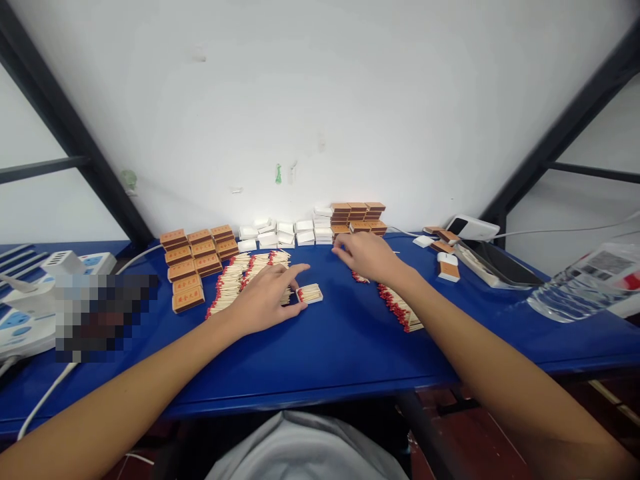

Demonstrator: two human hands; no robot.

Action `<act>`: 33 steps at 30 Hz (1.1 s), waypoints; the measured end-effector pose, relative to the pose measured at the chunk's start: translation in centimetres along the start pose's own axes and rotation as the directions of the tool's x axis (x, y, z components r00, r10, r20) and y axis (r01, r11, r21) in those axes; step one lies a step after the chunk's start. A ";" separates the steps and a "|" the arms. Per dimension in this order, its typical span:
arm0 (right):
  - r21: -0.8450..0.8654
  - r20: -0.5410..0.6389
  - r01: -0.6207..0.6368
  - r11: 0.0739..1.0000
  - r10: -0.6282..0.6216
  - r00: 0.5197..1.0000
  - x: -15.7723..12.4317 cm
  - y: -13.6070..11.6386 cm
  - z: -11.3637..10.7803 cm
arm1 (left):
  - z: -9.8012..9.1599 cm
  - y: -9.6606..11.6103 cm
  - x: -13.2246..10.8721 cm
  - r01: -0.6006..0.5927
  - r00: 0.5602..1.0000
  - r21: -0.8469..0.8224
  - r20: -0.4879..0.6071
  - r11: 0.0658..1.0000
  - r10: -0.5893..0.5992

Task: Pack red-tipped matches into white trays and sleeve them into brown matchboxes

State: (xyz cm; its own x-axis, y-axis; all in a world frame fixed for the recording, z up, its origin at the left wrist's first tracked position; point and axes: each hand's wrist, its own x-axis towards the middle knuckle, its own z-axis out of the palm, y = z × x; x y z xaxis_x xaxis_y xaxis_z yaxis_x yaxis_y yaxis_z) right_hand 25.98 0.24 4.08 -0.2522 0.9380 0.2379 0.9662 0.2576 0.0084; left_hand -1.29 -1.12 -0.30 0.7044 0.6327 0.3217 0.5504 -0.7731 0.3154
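On the blue tabletop, my left hand [267,300] is beside a small white matchbox tray [314,299] filled with red-tipped matches. Its thumb and a bent finger are at the two sides of the tray's left end, with the index finger raised. Rows of matches [229,287] lie partly under this hand. My right hand [367,255] hovers in front of the stacked brown matchboxes, fingers loosely curved and a little apart, with nothing visible in them. Below its wrist are a few matches [361,277] and a larger match pile [400,310], partly covered by the forearm.
Brown matchboxes [187,293] are stacked at left. White trays [277,235] and more brown boxes [357,212] line the wall. Right are loose box parts [449,270], a black phone [500,260] and a plastic bottle [575,293]. A power strip [25,327] lies left.
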 end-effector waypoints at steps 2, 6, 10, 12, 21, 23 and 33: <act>-0.012 -0.028 -0.104 0.995 0.104 0.994 0.9 1.4 0.6 | 0.0 0.0 0.1 -0.010 1.000 0.023 0.007 1.000 0.010; -0.024 0.029 -0.247 0.969 0.247 0.968 2.6 2.6 2.1 | -0.1 0.0 0.3 -0.093 0.996 0.070 0.013 0.993 0.093; -0.056 0.076 -0.318 0.946 0.322 0.944 4.2 1.8 3.4 | 0.0 -0.1 0.4 -0.145 0.989 0.073 -0.003 0.987 0.146; -0.060 0.091 -0.329 0.943 0.333 0.939 4.8 1.2 3.8 | 0.0 -0.1 0.4 -0.148 0.989 0.070 -0.011 0.986 0.149; 0.033 0.237 -0.176 0.984 0.163 0.958 2.2 2.7 0.0 | 0.0 0.1 0.3 -0.133 0.991 0.082 -0.012 0.988 0.134; 0.131 0.275 -0.042 0.990 0.004 0.961 0.1 3.3 -1.0 | 0.1 0.2 0.2 -0.135 0.990 0.075 -0.026 0.988 0.137; -0.060 0.182 -0.193 0.979 0.201 0.963 -4.8 2.7 1.3 | 0.4 0.6 0.0 -0.117 0.993 0.060 -0.016 0.991 0.118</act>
State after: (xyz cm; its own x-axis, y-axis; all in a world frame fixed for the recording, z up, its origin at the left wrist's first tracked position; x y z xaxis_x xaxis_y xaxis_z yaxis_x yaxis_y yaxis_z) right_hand 29.72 -3.27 1.71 -0.0583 0.9968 0.0544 0.9981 0.0573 0.0209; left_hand -0.81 -1.60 -0.48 0.7572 0.5375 0.3711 0.4899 -0.8432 0.2215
